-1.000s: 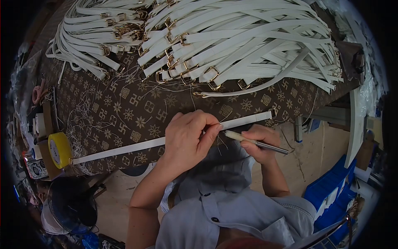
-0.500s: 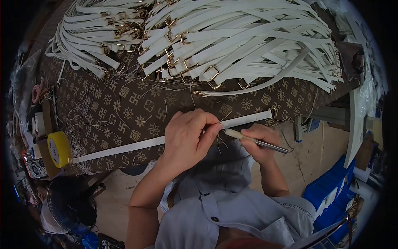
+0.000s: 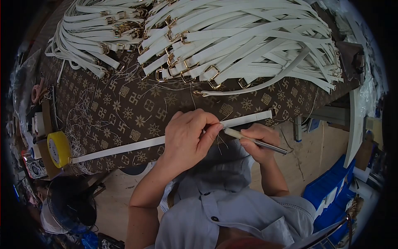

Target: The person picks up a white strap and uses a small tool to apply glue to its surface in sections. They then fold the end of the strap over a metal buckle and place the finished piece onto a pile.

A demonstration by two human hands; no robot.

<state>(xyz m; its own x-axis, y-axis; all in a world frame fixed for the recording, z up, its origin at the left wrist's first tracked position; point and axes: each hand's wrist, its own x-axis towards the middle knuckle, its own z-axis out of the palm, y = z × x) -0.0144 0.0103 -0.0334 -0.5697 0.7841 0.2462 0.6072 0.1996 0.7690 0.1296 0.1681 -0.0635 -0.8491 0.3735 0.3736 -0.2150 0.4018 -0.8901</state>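
Observation:
One white strap (image 3: 120, 150) lies slantwise along the near edge of the cloth, a gold-coloured metal buckle (image 3: 272, 112) at its right end. My left hand (image 3: 188, 137) covers the strap's middle, thumb and forefinger pinched together at it; thin thread ends (image 3: 222, 144) hang below these fingertips. In my right hand (image 3: 261, 143) is a slim pen-shaped tool (image 3: 271, 146) with a pale front part and a silver rear part. Its front end points left, close to the left fingertips. Whether its tip touches the strap or thread is too small to tell.
Heaped white straps (image 3: 257, 45) with gold buckles cover the back of the patterned brown cloth (image 3: 120, 112). Loose thread lies at the left. A yellow tape roll (image 3: 59, 149) stands at the left edge, above a black fan (image 3: 72, 205). Blue material (image 3: 331, 186) lies lower right.
The rear end of the pen-shaped tool has shifted very slightly left and down. My left hand and the strap look unmoved.

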